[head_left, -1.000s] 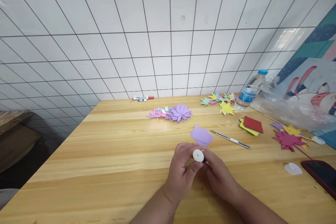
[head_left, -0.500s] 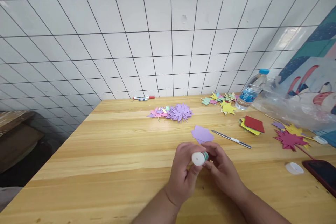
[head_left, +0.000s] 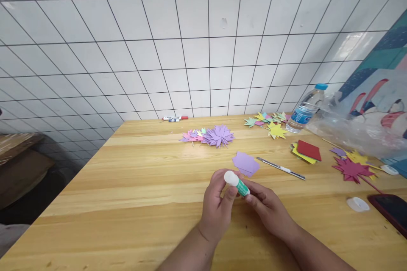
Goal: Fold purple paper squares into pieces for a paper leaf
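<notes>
Between my hands is a glue stick (head_left: 242, 187) with a green label and a white end, tilted so that this end points up and left. My left hand (head_left: 216, 203) is closed round its upper part, the thumb along the near side. The fingers of my right hand (head_left: 270, 207) pinch its lower end. Just beyond my hands lie purple paper pieces (head_left: 246, 162), stacked flat on the wooden table (head_left: 133, 203). To their right rests a slim, pen-like silver and white tool (head_left: 281, 168).
Layered purple paper flowers (head_left: 219, 136) lie farther back, with a red-capped marker (head_left: 174, 117) by the wall. On the right are coloured paper cards (head_left: 308, 150), a water bottle (head_left: 303, 112), a crimson paper flower (head_left: 351, 169), a white cap (head_left: 358, 204) and a phone (head_left: 389, 211).
The glue stick has tipped in my hands: its white end has swung up and left, and more of the green label shows. My hands have shifted slightly.
</notes>
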Demonstrator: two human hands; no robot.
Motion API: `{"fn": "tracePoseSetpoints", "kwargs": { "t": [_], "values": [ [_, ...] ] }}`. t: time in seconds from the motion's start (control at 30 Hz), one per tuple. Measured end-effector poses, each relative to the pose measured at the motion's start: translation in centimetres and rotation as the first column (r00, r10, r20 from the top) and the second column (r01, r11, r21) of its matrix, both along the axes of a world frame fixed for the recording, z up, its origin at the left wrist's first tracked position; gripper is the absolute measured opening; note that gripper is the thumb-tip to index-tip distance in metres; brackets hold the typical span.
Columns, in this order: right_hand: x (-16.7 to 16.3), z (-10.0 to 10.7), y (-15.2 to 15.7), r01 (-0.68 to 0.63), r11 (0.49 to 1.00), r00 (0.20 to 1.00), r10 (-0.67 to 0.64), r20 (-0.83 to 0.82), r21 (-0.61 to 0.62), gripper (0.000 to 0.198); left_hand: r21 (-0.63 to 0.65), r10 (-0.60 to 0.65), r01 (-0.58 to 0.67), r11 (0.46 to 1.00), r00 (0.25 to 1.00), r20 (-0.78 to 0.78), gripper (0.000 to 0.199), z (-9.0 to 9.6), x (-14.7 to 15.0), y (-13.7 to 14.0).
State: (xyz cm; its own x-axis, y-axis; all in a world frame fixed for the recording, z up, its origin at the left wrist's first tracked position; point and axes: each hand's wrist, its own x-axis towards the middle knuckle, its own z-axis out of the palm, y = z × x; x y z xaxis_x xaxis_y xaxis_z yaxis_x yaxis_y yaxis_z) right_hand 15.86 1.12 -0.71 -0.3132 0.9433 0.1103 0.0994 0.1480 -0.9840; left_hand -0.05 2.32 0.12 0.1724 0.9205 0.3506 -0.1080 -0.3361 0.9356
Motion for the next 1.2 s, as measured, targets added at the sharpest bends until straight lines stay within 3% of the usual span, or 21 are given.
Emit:
{"fn": "tracePoseSetpoints", "kwargs": {
  "t": [0.13,0.23,0.37,0.47,0.57,0.73,0.9,1.03,1.1,1.2],
  "values": [
    [-0.2,0.4,0.1,-0.032,0.998,0.998,0.030,-0.046,-0.047,0.028,-0.066,-0.001,0.003,0.998,0.999,0.036,0.040,0.2,0.2,-0.1],
    [-0.6,0.5,-0.1,-0.086,0.981,0.975,0.048,-0.215,-0.172,0.023,-0.154,-0.036,0.052,0.987,0.993,0.108,0.043,0.1,0.3,-0.1],
    [-1.1,-0.1,-0.6,-0.239,0.885,0.814,-0.043,-0.580,-0.401,0.024,-0.248,-0.070,0.119,0.961,0.978,0.198,0.044,-0.3,0.5,-0.1],
    [-1.2,-0.4,-0.6,-0.298,0.835,0.749,-0.095,-0.656,-0.462,0.022,-0.301,-0.085,0.156,0.941,0.968,0.238,0.042,-0.3,0.6,-0.1],
    [-1.2,-0.3,-0.5,-0.257,0.852,0.773,-0.102,-0.626,-0.456,0.023,-0.354,-0.081,0.165,0.920,0.967,0.240,0.040,0.0,0.7,0.1],
    [-1.2,-0.3,-0.2,-0.095,0.916,0.874,-0.111,-0.474,-0.390,0.026,-0.325,0.039,0.016,0.945,0.986,0.164,0.033,0.2,0.6,0.6],
    [-1.2,-0.2,-0.2,-0.030,0.962,0.968,-0.040,-0.249,-0.271,0.025,-0.372,0.031,0.040,0.927,0.983,0.183,0.037,0.1,0.5,0.7],
    [-1.3,0.1,-0.7,-0.010,0.983,0.994,-0.011,-0.113,-0.183,0.032,-0.413,0.023,0.070,0.908,0.976,0.216,0.040,0.3,0.5,0.6],
    [-1.3,0.0,-1.0,-0.038,0.981,0.992,0.014,-0.128,-0.190,0.036,-0.429,0.018,0.087,0.899,0.972,0.236,0.042,0.4,0.6,0.6],
    [-1.4,-0.4,-1.2,-0.140,0.941,0.954,0.045,-0.297,-0.307,0.043,-0.440,0.000,0.127,0.889,0.961,0.276,0.044,0.2,0.6,0.6]
  ]
}}
